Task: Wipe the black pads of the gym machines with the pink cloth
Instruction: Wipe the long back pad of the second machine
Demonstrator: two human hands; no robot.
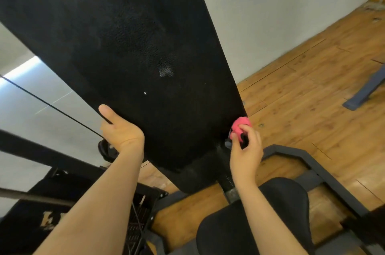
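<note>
Big black back pad point(129, 50) ran tilted from top L down to centre of the view, its grainy surface showing a pale worn patch point(165, 70) approx. mid-way down. L hand point(120, 129) was at the pad's L edge, low down: thumb point(106, 112) lay flat on the front face, palm against the edge, other fingers hidden behind it, so the grip looked clamped round the pad edge. R hand point(246, 150) was at the pad's lower R edge, its grip pinching the pink cloth point(239, 125), which was bunched into a small ball betw. thumb and fingertips. Cloth touched the pad right at that R edge, near the bottom corner. Something small & dark sat in the R hand under the cloth; couldn't tell what. Below the R forearm was a rounded black seat pad point(239, 229), apart from the back pad. Dark grey metal frame point(325, 173) ran beside and under the seat on the wood-plank floor point(312, 88). White wall point(270, 4) stood behind the pad's R side. A thin black cable point(52, 106) crossed diagonally on the L, passing behind the L hand.
</note>
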